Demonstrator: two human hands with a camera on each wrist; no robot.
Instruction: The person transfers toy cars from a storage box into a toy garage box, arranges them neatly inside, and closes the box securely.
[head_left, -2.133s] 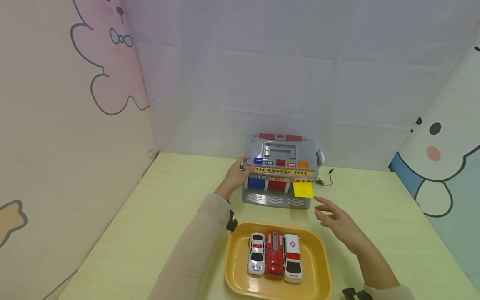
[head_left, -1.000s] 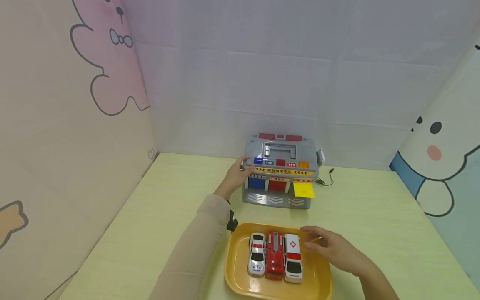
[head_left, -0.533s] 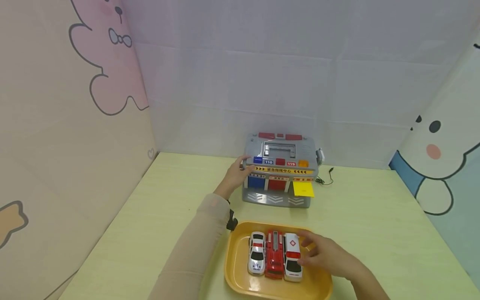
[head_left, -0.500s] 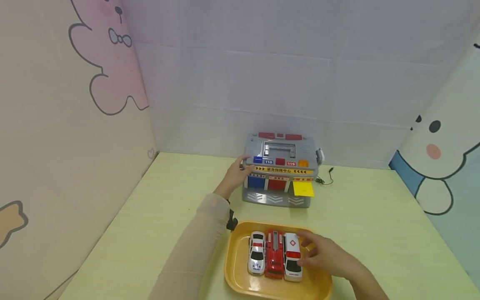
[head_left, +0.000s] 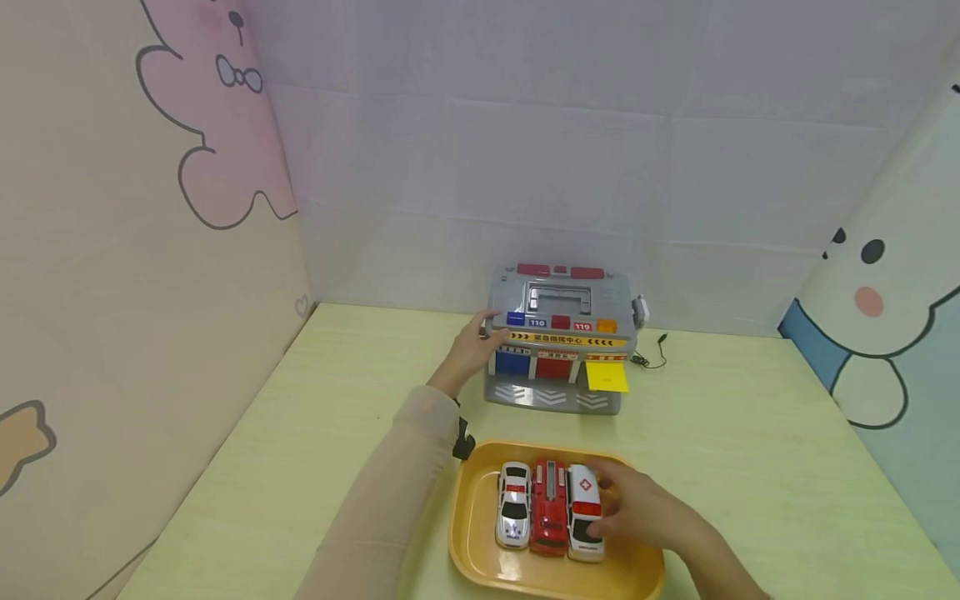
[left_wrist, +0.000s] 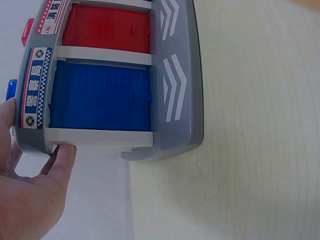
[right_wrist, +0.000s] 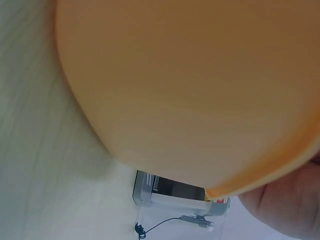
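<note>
At the back of the table stands a grey toy emergency station (head_left: 551, 337) with a blue door (left_wrist: 100, 95), a red door (left_wrist: 107, 27) and a raised yellow door (head_left: 606, 377). My left hand (head_left: 468, 354) grips its left upper corner, fingers and thumb on either side of the edge in the left wrist view. Nearer me, a yellow tray (head_left: 480, 567) holds a white toy police car (head_left: 513, 508), a red toy fire truck (head_left: 549, 508) and a white toy ambulance (head_left: 584, 500). My right hand (head_left: 641, 508) reaches over the tray's right side, thumb and fingers round the ambulance.
A black cable (head_left: 652, 360) lies on the table (head_left: 750, 433) right of the station. Printed cloth walls (head_left: 480, 183) enclose the back and sides. The tray's wall (right_wrist: 190, 100) fills most of the right wrist view.
My right hand has moved from beside the yellow door down to the tray and closed in on the ambulance. The left hand stays on the station; the cars have hardly moved.
</note>
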